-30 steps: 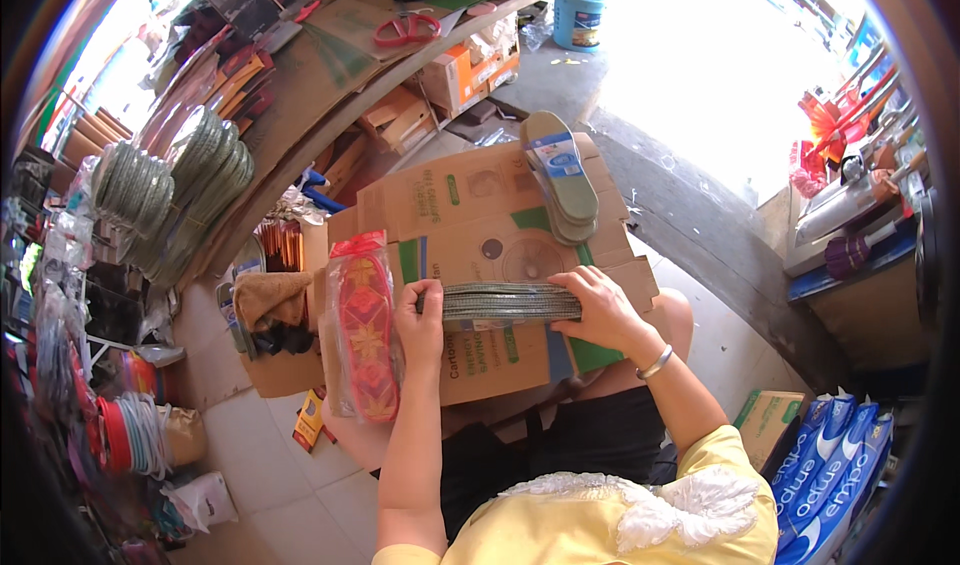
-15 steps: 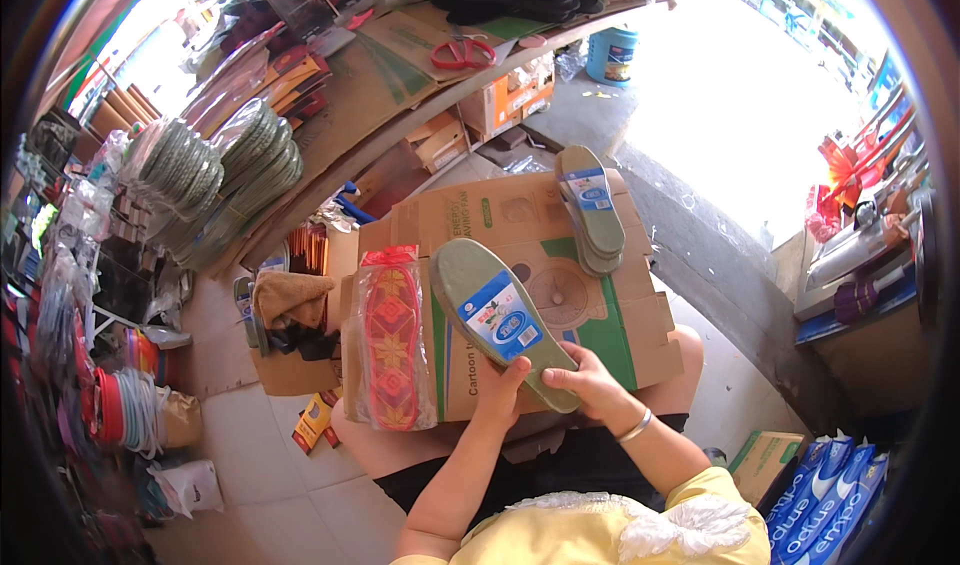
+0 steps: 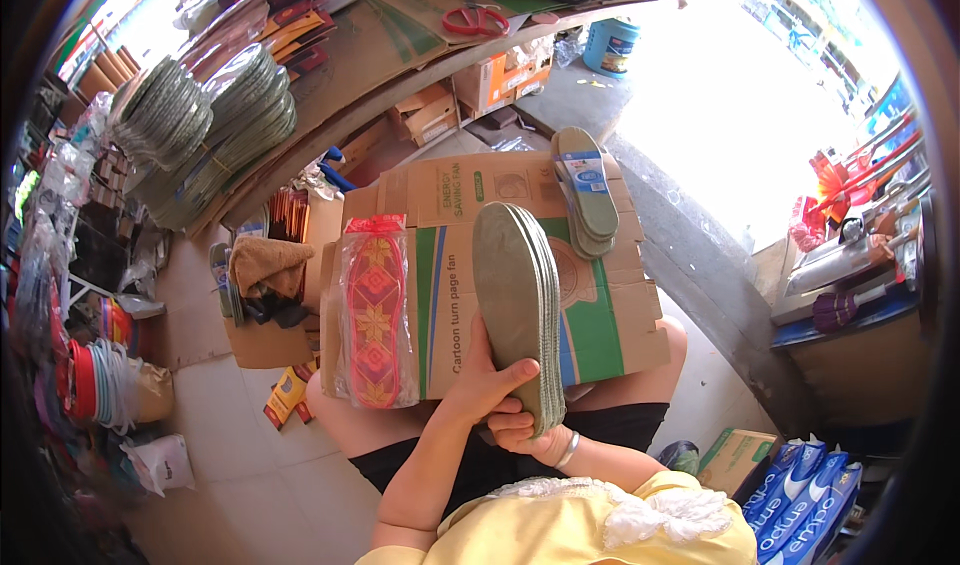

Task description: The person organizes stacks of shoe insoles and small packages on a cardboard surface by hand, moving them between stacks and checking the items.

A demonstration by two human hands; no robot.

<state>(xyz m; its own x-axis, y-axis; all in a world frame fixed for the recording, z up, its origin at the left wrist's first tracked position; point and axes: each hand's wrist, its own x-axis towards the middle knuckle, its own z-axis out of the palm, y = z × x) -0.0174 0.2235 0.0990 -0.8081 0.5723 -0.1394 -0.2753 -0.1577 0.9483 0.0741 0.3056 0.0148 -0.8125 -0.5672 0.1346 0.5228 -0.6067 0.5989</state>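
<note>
Held at the centre of the frame: one stack of grey-green insoles [image 3: 512, 300], slightly tilted, toe ends toward the top of the frame, heel ends low, plain face showing, pale layered edges visible along the right side. Gripped on the lower part by the left hand [image 3: 487, 385], closed with thumb across the face and fingers around the left edge. Steadied at the heel ends by the right hand [image 3: 540, 447], curled around them and partly hidden behind. Seemed light even as a bundle; flat, fairly firm when stacked, probably bendable and springy if taken singly; hardly fragile, though perhaps prone to slipping layer against layer. Looked best taken by both long edges near the narrow middle, or clasped through the full thickness at the heel, to keep every layer aligned. Spread beneath: a cardboard sheet [image 3: 400, 185], bearing a clear-wrapped red patterned insole [image 3: 375, 315] at left and a blue-labelled second stack [image 3: 592, 193] at upper right. Kept at upper left of the frame: bundles of insoles [image 3: 165, 110] by the counter [image 3: 400, 83]; at upper centre, red scissors [image 3: 476, 21].
</note>
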